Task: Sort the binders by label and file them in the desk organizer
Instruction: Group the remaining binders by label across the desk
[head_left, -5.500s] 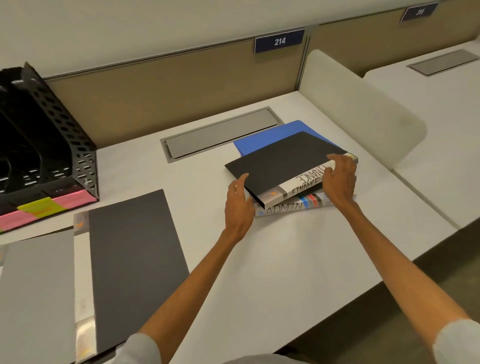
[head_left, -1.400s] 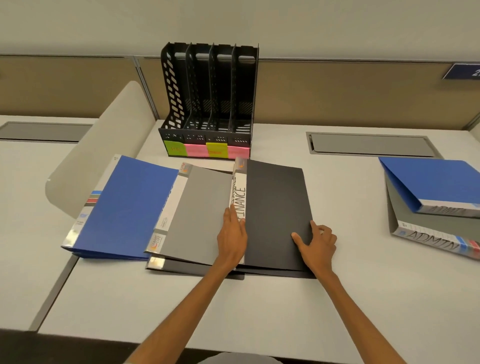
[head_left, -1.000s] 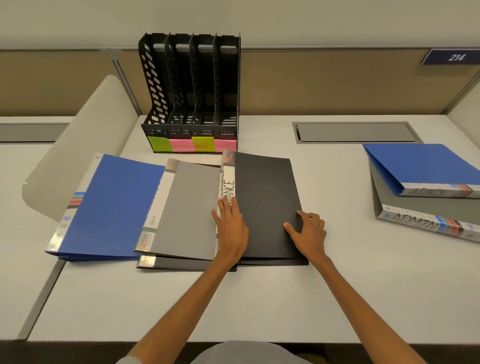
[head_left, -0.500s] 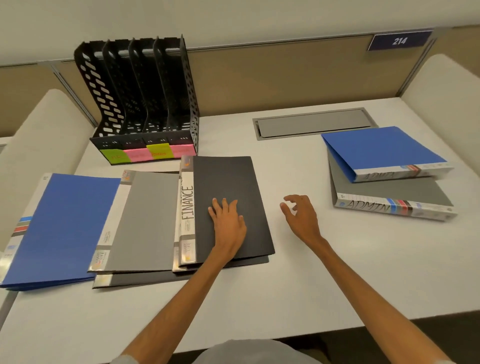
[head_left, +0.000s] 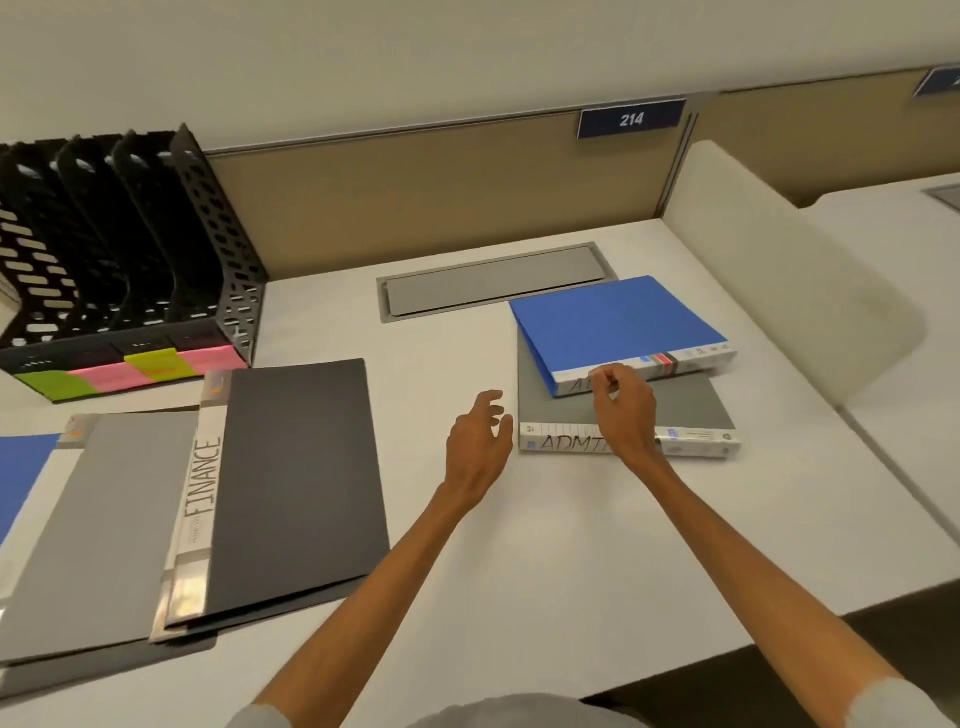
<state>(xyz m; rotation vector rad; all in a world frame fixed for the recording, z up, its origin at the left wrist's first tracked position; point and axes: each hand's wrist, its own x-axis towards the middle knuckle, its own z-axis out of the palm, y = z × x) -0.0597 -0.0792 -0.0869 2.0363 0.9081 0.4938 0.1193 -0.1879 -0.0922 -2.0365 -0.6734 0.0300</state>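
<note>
Two binders sit stacked at the right of the white worktop: a blue binder lies on a grey binder whose white spine reads "ADM" before an arm hides the rest; the blue one's spine lettering is mostly covered too. The right hand hovers over the stack, fingers curled loosely at the blue binder's spine edge, gripping nothing that can be seen; the left hand hangs just beside the grey binder's left end, fingers spread and empty. At the left, a black binder with a white spine marked "FINANCE" overlaps a second grey binder; a further dark cover shows beneath them, and a second blue binder is cut off by the edge. Behind these stands one black perforated desk organizer with four slots, its front bearing four sticky labels, two green and two pink.
</note>
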